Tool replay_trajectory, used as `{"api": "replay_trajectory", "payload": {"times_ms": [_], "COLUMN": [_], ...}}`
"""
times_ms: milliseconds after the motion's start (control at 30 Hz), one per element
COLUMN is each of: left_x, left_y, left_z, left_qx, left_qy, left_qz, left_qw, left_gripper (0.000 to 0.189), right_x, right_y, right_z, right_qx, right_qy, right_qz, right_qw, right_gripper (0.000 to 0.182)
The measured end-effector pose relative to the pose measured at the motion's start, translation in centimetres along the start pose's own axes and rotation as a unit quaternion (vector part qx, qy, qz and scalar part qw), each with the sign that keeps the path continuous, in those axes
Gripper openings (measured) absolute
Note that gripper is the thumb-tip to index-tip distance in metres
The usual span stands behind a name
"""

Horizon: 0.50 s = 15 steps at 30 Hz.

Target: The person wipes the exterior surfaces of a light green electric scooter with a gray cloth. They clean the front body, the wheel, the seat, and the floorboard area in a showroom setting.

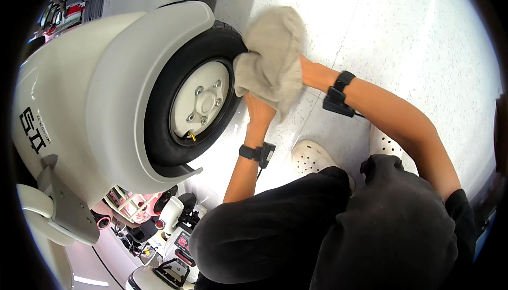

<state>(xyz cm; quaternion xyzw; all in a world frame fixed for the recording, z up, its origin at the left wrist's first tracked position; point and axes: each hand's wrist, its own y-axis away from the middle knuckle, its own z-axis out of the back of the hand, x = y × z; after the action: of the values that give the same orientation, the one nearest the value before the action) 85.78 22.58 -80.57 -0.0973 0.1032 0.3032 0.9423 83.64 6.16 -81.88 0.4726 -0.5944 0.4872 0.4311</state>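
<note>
A beige ribbed cloth (274, 51) is bunched over my hands beside the wheel of a white vehicle, blurred at its far end. My left hand (260, 109) reaches into its near edge, with its fingers hidden under the fabric. From the right, my right hand (311, 71) goes into the cloth, and its fingers are covered too. The cloth's left edge overlaps the outer side of the black tyre (166, 131); whether it presses on the rubber I cannot tell. Inside the tyre is a white wheel rim (202, 87) with several lug nuts and a yellow-tipped valve stem (192, 136).
A grey fender (115, 91) arches over the tyre, joined to the white body panel (59, 63), which bears lettering. White and pink small vehicles (174, 242) stand at lower left. My cream clogs (313, 157) are on the speckled tile floor (389, 43).
</note>
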Motion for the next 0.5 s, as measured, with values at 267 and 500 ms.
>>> {"api": "replay_trajectory", "payload": {"times_ms": [267,500], "left_x": [0.2,-0.5], "left_y": [0.5,0.3], "left_z": [1.0,0.4], "left_qx": [-0.023,-0.041], "left_qy": [0.077,0.137], "left_qz": [0.066,0.117], "left_qw": [0.995,0.983], "left_gripper": [0.034,0.031], "right_x": [-0.8,-0.7], "right_y": [-2.3,-1.8], "right_z": [3.1,2.9], "right_qx": [-0.002,0.005], "right_qy": [0.055,0.064], "right_qz": [0.036,0.041], "right_qw": [0.998,0.997], "right_gripper": [0.037,0.038]}}
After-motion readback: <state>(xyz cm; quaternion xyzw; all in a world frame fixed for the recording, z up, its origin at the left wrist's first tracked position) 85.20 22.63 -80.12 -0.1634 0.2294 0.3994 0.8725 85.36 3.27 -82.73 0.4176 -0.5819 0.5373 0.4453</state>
